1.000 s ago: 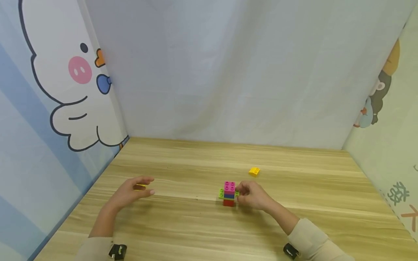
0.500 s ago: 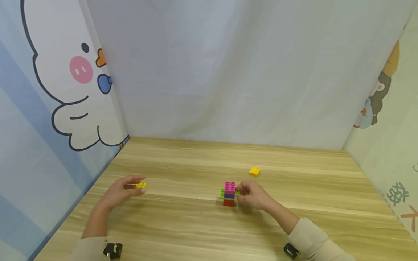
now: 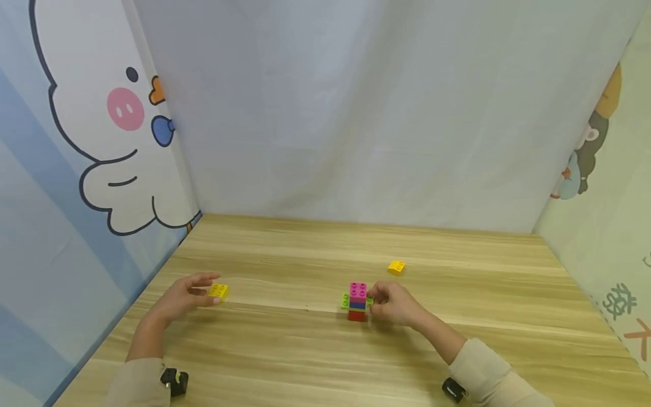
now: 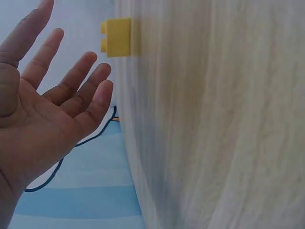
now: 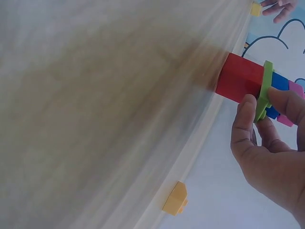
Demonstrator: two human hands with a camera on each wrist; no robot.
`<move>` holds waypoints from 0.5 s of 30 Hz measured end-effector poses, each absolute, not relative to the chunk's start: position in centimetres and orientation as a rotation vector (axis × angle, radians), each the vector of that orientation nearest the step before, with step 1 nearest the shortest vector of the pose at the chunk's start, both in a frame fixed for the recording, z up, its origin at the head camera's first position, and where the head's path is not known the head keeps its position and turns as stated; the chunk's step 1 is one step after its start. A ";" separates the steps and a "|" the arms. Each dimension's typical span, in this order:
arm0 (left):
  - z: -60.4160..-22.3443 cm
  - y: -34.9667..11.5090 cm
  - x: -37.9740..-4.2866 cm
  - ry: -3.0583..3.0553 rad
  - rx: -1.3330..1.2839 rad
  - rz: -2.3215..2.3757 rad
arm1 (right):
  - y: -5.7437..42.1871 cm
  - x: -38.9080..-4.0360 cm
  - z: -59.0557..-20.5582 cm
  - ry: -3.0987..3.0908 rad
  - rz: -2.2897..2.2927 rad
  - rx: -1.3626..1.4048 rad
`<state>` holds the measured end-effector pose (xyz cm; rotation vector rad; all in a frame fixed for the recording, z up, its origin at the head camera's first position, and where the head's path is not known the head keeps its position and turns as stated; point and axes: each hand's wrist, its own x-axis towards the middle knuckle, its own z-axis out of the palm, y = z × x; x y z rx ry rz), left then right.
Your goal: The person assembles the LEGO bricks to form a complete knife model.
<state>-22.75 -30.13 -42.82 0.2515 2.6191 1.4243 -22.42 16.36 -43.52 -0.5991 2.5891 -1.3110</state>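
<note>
Near the middle of the table stands a small tower of toy building bricks: a red brick [image 3: 356,316] at the bottom, a lime green plate [image 3: 344,303] jutting out both sides, then a blue brick [image 3: 357,305] and a pink brick [image 3: 358,289] on top. My right hand [image 3: 395,306] pinches the right end of the green plate between thumb and fingers, clearly seen in the right wrist view. On the left, a yellow brick [image 3: 219,291] rests studs up on the table. My left hand [image 3: 180,297] hovers beside it, fingers spread and holding nothing; the left wrist view shows a gap to the brick [image 4: 118,38].
A second yellow brick, with a sloped side [image 3: 396,267], lies behind the tower to the right. The wooden table [image 3: 305,362] ends at a pale curtain [image 3: 356,141] at the back, with printed walls on the left and right.
My left hand has drawn back to the left and slightly toward me, uncovering the yellow brick it earlier mostly hid. The right hand and the tower have stayed put.
</note>
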 end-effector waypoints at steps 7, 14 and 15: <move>-43.2 -30.3 -23.5 2.585 0.250 1.399 | 16.4 -22.5 -43.5 2.589 -1.311 -0.601; -43.6 -30.2 -24.0 2.584 0.235 1.338 | 16.3 -22.6 -43.6 2.601 -1.295 -0.582; -43.6 -30.2 -24.1 2.588 0.238 1.328 | 16.3 -22.6 -43.5 2.600 -1.296 -0.579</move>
